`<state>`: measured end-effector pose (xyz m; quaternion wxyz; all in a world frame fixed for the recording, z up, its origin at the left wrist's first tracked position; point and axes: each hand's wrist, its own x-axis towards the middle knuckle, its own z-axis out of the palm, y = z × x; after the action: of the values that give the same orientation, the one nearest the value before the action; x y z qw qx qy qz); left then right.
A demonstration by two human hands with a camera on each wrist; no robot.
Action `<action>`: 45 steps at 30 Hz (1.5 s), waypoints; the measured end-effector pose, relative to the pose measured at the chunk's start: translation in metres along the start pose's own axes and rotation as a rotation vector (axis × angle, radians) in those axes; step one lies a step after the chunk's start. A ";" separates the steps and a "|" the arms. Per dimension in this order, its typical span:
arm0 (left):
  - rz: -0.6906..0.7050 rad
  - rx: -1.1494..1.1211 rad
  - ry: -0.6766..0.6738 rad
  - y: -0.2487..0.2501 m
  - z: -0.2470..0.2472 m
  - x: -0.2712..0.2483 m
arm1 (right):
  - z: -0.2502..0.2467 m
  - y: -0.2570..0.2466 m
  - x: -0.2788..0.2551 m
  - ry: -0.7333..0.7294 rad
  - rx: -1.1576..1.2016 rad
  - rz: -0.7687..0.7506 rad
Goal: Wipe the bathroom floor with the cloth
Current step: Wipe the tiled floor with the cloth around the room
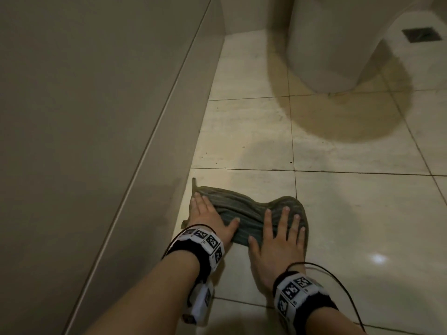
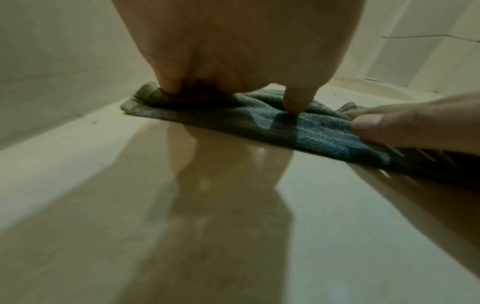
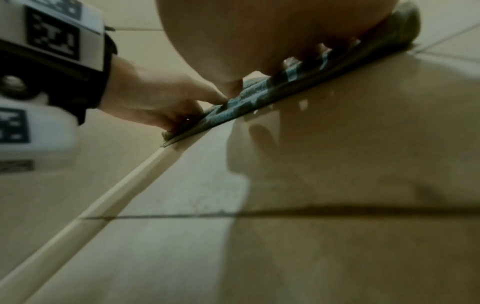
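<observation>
A grey-green ribbed cloth [image 1: 244,215] lies bunched on the glossy cream floor tiles [image 1: 362,213], close to the wall on the left. My left hand [image 1: 208,217] presses flat on the cloth's left end, fingers straight. My right hand [image 1: 278,235] presses flat on its right part, fingers spread. In the left wrist view the cloth [image 2: 298,127] looks blue-green under my left hand [image 2: 233,61], and the fingers of my right hand [image 2: 415,123] lie on it at the right. In the right wrist view my right hand [image 3: 272,37] covers the cloth [image 3: 259,94], with my left hand [image 3: 161,102] beside it.
A beige tiled wall [image 1: 96,117] runs along the left, right beside the cloth. A white toilet base [image 1: 333,44] stands ahead with a dark patch [image 1: 338,117] on the floor around it. A floor drain [image 1: 419,35] lies at the far right.
</observation>
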<state>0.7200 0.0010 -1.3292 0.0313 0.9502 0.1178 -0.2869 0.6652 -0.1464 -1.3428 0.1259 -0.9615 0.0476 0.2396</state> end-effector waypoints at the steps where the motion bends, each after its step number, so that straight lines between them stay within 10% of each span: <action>1: -0.034 0.013 0.020 0.005 0.002 0.003 | -0.002 0.000 0.002 -0.004 0.000 -0.003; 15: -0.023 -0.092 0.229 0.010 -0.016 0.080 | -0.023 -0.017 0.084 0.093 0.024 -0.020; 31: -0.110 0.017 -0.028 -0.018 0.060 -0.088 | 0.080 0.028 -0.089 0.210 0.106 -0.086; 45: -0.006 -0.059 0.185 0.001 -0.017 0.083 | -0.032 -0.014 0.098 0.051 0.144 -0.016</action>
<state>0.7963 0.0197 -1.3605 0.0475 0.9709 0.1317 -0.1943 0.7680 -0.1448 -1.3588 0.1953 -0.9562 0.0601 0.2097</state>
